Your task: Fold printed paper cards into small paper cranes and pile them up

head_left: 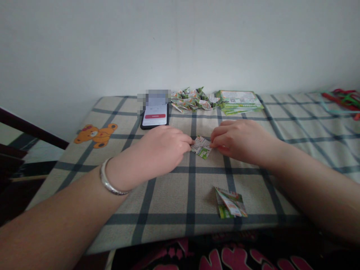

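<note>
Between my two hands is a small folded square of printed paper (201,147), green and white with lines of text. My left hand (165,148), with a silver bangle on the wrist, pinches its left corner. The right corner is pinched by the fingertips of my right hand (239,140). Nearer the table's front edge lies another folded printed paper (231,202), partly opened up. Behind my hands sits a cluster of folded paper pieces (194,99), with a stack of green printed sheets (240,100) to its right.
A phone (154,116) with a lit screen lies beyond my left hand. Red and green items in a clear tray (326,107) are at the far right. A checked cloth (174,195) with a bear picture (97,135) covers the table, which meets a white wall (180,45).
</note>
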`<state>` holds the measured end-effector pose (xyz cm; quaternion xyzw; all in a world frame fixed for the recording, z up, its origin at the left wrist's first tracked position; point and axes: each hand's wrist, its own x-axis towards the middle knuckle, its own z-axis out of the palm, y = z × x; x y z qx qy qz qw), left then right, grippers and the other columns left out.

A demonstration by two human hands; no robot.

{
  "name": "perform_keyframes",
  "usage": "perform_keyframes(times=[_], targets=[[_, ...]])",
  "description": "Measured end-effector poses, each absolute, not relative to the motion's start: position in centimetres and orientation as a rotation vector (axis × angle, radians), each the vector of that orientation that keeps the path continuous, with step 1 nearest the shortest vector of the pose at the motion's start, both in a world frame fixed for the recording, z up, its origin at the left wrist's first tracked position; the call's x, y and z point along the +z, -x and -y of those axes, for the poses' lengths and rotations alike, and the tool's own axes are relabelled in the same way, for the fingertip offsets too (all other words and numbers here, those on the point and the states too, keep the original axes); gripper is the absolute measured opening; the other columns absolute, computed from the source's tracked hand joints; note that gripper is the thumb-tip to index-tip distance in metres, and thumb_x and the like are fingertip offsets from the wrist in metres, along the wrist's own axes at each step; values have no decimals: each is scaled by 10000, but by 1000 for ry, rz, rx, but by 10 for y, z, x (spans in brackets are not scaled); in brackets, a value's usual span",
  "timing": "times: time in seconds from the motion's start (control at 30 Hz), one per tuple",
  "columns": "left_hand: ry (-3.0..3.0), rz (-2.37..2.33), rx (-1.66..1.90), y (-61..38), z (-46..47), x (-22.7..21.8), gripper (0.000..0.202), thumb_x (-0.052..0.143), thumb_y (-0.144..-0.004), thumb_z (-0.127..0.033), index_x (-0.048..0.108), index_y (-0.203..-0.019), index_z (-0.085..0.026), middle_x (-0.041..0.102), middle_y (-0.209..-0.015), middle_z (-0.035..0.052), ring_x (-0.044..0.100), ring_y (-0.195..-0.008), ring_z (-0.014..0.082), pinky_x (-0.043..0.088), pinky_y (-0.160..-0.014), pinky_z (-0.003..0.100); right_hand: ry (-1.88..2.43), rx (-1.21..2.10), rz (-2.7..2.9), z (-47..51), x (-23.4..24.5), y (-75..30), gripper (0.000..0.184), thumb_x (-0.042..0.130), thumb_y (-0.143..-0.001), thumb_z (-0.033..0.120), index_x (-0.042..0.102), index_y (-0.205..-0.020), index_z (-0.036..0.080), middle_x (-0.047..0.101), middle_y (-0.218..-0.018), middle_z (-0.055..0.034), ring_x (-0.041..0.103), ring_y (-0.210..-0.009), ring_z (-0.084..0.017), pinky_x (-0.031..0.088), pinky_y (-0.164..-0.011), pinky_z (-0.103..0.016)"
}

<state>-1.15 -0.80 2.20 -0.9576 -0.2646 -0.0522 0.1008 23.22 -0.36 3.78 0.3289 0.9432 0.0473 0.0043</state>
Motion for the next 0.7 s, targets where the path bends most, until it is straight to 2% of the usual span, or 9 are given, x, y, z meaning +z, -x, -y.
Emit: perform_keyframes(times=[0.1,0.3,0.7], targets=[[2839,780,-166,12,8,21,294,495,-864,-151,711,-1060,-186,720,-1149,19,658,-1055,210,504,-921,366,-1018,134,-2971,2,38,-235,207,548,-893,163,730,-809,212,718,-928,-31,613,-843,-180,413,-728,-315],[2813,736,-153,12,8,20,285,479,-882,-165,729,-1020,-148,717,-1154,54,652,-1078,231,514,-934,389,-931,239,-3036,1,40,-238,191,575,-895,199,747,-828,248,729,-914,-8,573,-884,-209,364,-879,-391],[2872,784,-183,12,4,18,272,476,-870,-129,701,-1022,-132,707,-1098,76,635,-1051,226,519,-941,381,-1004,29,-3050,-2,35,-243,171,595,-880,193,758,-858,238,729,-945,-21,615,-898,-189,408,-851,-350]])
